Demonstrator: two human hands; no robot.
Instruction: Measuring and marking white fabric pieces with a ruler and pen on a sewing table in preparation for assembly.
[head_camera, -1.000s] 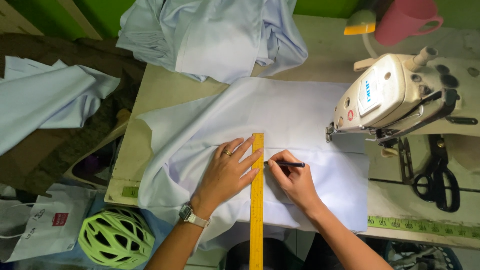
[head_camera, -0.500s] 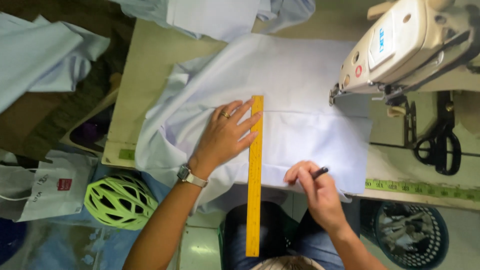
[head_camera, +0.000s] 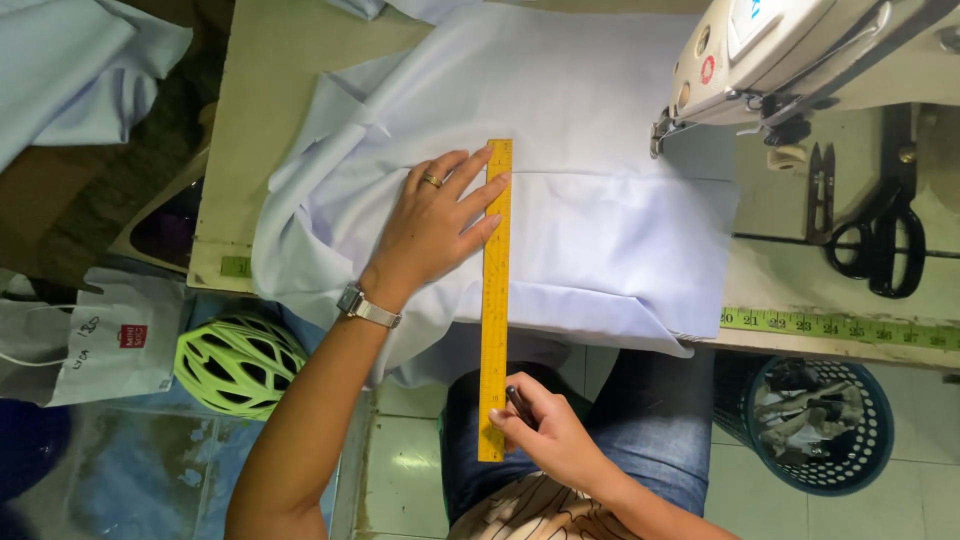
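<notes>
One round blue mesh waste basket (head_camera: 822, 425) is seen on the floor at lower right, under the table edge; it is filled with dark and pale fabric scraps, not countable. One white paper bag (head_camera: 95, 340) with a red square is set at lower left; its contents cannot be told. One green bicycle helmet (head_camera: 237, 362) lies just beside the bag.

One pale lilac cloth (head_camera: 590, 215) is spread on the table (head_camera: 265, 90), its near edge hanging over; one yellow ruler (head_camera: 495, 300) is laid upright across it, the lower end jutting past the table over the lap.

The left hand (head_camera: 432, 225) is spread flat, pressed on the cloth, fingertips touching the ruler's left edge; one ring and one wristwatch (head_camera: 365, 307) are worn. The right hand (head_camera: 548, 432) is closed around one dark pen (head_camera: 520, 405), also touching the ruler's lower end.

One sewing machine (head_camera: 790, 55) stands at upper right; one pair of black scissors (head_camera: 885, 245) and one small thread snip (head_camera: 820, 190) lie beside it; one green tape measure (head_camera: 840, 327) is fixed along the table edge.
</notes>
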